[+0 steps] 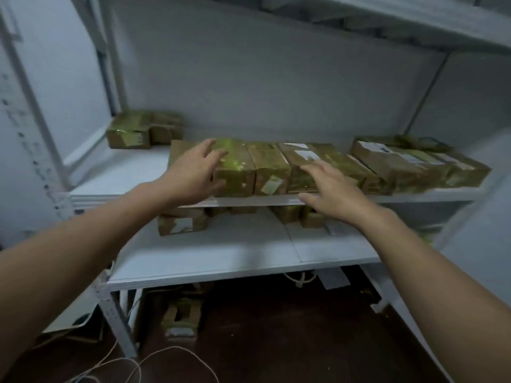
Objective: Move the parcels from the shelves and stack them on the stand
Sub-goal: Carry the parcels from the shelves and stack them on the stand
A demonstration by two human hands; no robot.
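Head view: a row of brown parcels (pixel 271 167) lies along the front edge of the middle shelf (pixel 119 172), and a separate pair (pixel 130 132) sits at its back left corner. The left hand (pixel 193 175) is at the row's left end, its fingers (pixel 210 146) spread and gripping nothing. The right hand (pixel 334 194) hovers over the row's middle, by the front edge, also spread and empty. More boxes (pixel 181 222) sit on the lower shelf (pixel 221 252).

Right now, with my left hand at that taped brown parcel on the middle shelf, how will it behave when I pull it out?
The parcel looks like a square-edged cardboard box, so probably stiff, not floppy. Its glossy tape may feel slippery under the left hand. It sits tight against the next parcel, so it could drag that one along.
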